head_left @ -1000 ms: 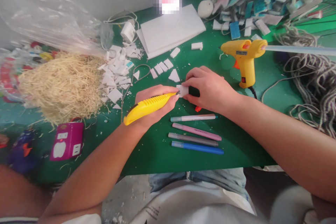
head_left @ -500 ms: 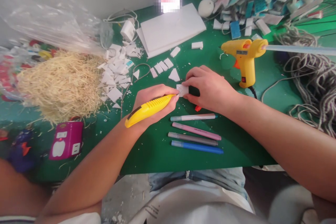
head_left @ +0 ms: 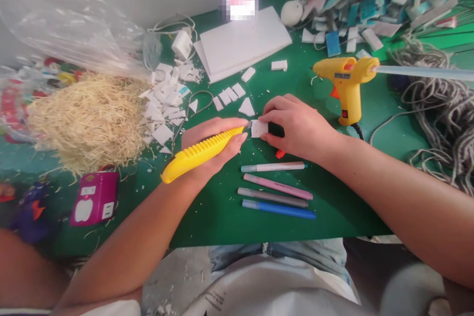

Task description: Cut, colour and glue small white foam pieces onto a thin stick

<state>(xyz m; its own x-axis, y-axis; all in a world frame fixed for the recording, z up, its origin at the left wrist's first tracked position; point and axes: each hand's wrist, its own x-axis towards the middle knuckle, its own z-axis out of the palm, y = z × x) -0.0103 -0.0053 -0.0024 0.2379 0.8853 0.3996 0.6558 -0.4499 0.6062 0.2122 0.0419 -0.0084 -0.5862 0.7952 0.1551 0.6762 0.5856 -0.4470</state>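
Note:
My left hand (head_left: 218,145) is closed around a yellow utility knife (head_left: 203,154), its blade pointing right at the edge of a small white foam board piece (head_left: 259,129). Thumb and fingers of my right hand (head_left: 292,121) pinch that piece from its right side, close above the green table. Part of a red object (head_left: 280,154) shows under my right hand; its kind is hidden. Beyond my hands lie several small cut white pieces (head_left: 228,95). Closer to me, a row of markers (head_left: 277,186) in white, pink, grey and blue rests on the table.
A yellow glue gun (head_left: 344,84) stands at the right, beside a grey yarn tangle (head_left: 437,108). White sheets (head_left: 244,42) lie at the back. Leftward are white scraps (head_left: 163,108), straw-like shreds (head_left: 89,118) and a magenta box (head_left: 94,198). Foam offcuts (head_left: 355,10) pile up back right.
My left hand and the utility knife have drawn back slightly to the left, so the blade and more of the white piece now show. My right hand keeps its pinch.

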